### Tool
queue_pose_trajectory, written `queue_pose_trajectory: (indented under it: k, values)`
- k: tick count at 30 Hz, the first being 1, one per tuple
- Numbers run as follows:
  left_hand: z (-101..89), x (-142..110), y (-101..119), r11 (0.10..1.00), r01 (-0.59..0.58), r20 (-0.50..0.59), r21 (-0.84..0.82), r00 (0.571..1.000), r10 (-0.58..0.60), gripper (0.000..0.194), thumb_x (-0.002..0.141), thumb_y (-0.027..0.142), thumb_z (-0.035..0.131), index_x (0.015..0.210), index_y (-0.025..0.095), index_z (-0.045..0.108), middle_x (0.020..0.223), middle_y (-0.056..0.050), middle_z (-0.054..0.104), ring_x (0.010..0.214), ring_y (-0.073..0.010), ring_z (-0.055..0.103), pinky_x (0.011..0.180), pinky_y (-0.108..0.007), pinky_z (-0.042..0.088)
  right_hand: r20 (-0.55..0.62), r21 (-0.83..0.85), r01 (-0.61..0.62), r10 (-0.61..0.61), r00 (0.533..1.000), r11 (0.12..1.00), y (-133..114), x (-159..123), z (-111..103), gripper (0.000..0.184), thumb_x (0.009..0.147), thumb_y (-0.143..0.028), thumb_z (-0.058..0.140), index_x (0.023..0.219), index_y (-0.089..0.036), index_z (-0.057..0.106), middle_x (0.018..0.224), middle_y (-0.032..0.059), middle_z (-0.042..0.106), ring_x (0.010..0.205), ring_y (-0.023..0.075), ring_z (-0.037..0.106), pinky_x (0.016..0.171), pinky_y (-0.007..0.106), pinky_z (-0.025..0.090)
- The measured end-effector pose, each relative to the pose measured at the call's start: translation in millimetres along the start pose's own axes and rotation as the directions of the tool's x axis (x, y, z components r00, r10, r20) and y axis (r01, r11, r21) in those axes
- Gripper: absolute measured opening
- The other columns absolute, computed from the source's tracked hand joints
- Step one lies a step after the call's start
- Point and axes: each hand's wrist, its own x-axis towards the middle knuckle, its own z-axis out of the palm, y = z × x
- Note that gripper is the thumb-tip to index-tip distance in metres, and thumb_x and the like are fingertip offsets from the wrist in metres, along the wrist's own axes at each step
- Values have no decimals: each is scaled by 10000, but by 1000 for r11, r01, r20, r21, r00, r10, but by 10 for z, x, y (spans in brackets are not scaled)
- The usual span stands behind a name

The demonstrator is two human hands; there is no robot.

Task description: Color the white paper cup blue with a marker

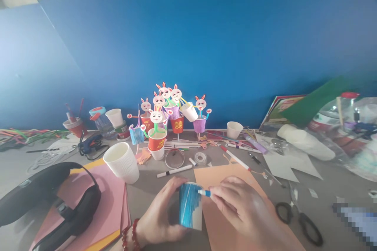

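My left hand [160, 215] is wrapped round a white paper cup [190, 206] whose side is mostly coloured blue. It holds the cup upside down just above the table's near edge. My right hand [244, 208] pinches a blue marker [204, 192], and the marker's tip touches the cup's upper side. A red bead bracelet [131, 235] sits on my left wrist. Under my right hand lies an orange paper sheet [215, 180].
A stack of white cups [122, 162] stands left of my hands, on pink paper [100, 204] beside a black hot-glue gun [59, 204]. Rabbit-faced cup figures [165, 117] crowd the back by the blue wall. Markers [173, 171], tape roll [200, 158] and scissors [300, 219] lie around.
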Motion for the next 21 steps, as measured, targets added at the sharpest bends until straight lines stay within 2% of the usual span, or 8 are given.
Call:
queue_pose_trajectory:
  k: [7, 12, 18, 21]
  values:
    - [0, 12, -8, 1000, 9, -23, -5, 1000, -10, 840, 650, 227, 771, 1388, 343, 387, 1279, -56, 580, 1143, -305, 604, 983, -426, 477, 129, 78, 121, -131, 983, 990, -140, 50, -53, 357, 995, -162, 392, 733, -230, 625, 568, -33, 547, 561, 142, 466, 749, 270, 470]
    - [0, 14, -19, 999, 14, -37, -30, 999, -16, 803, 695, 274, 762, 1401, 336, 385, 1310, -70, 561, 1180, -323, 590, 1002, -452, 475, 55, 25, 70, -71, 996, 997, -113, 24, -43, 266, 989, -179, 445, 859, -234, 670, 625, -8, 600, 672, 179, 550, 705, 271, 458]
    - [2, 5, -56, 999, 22, -55, -32, 998, -23, 799, 703, 293, 764, 1403, 337, 382, 1318, -71, 557, 1181, -327, 595, 994, -457, 487, 147, 143, 98, -118, 982, 985, -143, 20, -55, 318, 991, -182, 416, 773, -239, 641, 591, -39, 564, 550, 133, 479, 798, 278, 470]
    - [1, -16, -97, 997, 45, -74, -59, 996, -49, 806, 719, 340, 773, 1419, 332, 374, 1340, -77, 548, 1206, -337, 585, 1017, -467, 473, 103, 113, 80, -91, 991, 990, -128, 26, -41, 288, 990, -168, 425, 851, -236, 668, 601, -27, 580, 586, 152, 499, 769, 291, 472]
